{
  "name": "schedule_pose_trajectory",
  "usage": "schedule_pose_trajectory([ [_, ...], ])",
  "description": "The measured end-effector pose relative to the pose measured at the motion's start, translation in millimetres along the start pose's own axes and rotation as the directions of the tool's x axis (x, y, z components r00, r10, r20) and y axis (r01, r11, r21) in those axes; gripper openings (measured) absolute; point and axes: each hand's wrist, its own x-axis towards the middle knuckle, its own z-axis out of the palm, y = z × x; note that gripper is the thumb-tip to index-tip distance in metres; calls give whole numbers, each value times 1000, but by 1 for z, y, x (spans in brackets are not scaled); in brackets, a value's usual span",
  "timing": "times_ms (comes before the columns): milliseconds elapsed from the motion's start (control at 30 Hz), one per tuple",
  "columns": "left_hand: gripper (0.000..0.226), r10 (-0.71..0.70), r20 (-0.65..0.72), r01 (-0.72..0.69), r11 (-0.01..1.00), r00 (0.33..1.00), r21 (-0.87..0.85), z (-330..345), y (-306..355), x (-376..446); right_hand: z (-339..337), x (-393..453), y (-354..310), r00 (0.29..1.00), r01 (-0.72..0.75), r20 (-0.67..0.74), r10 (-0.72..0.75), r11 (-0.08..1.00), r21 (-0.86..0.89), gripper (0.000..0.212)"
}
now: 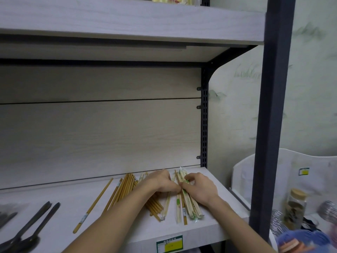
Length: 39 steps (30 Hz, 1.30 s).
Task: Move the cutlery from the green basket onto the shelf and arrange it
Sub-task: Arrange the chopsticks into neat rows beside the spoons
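On the pale wooden shelf (54,203) lie several bamboo chopsticks. A loose brown bundle (124,189) sits left of my hands, and one single chopstick (93,203) lies apart further left. Wrapped chopstick packs (189,207) with green print lie near the shelf's right end. My left hand (160,181) rests palm down on chopsticks, fingers curled. My right hand (200,189) grips the wrapped packs from above. Dark spoons (31,227) lie at the far left. The green basket is out of view.
A dark metal upright (269,125) stands at the right. Beyond it are a white rack (295,172), a cork-lidded glass jar (295,207) and wire whisks (277,221). An upper shelf (127,19) hangs overhead. A price label (169,244) is on the shelf's front edge.
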Motion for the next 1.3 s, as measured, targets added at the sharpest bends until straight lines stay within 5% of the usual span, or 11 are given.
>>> schedule_pose_trajectory([
  [200,46,30,-42,-31,999,999,-31,2,1,1,0,-2,1,1000,1,-9,-1,1000,2,52],
  [400,78,46,-84,-49,998,995,-31,11,-5,3,2,-2,1,999,-4,-32,4,1000,-6,49],
  [600,41,48,-132,-37,996,990,84,10,-1,3,0,-5,-1,999,-1,-34,1,1000,-10,47],
  [833,33,87,-258,13,931,962,364,8,6,-6,1,-7,-1,1000,-17,-18,17,1000,0,42],
  [1033,11,13,-250,17,993,968,114,-5,-4,-5,0,-7,0,1000,-28,-8,28,999,28,40],
  [1133,21,9,-263,-16,1000,965,-25,-14,0,-6,-1,-7,0,999,-33,-9,34,998,60,36],
  [1300,31,18,-95,-48,947,995,-318,-5,18,-7,-3,-8,2,999,-49,-8,51,985,166,28],
])
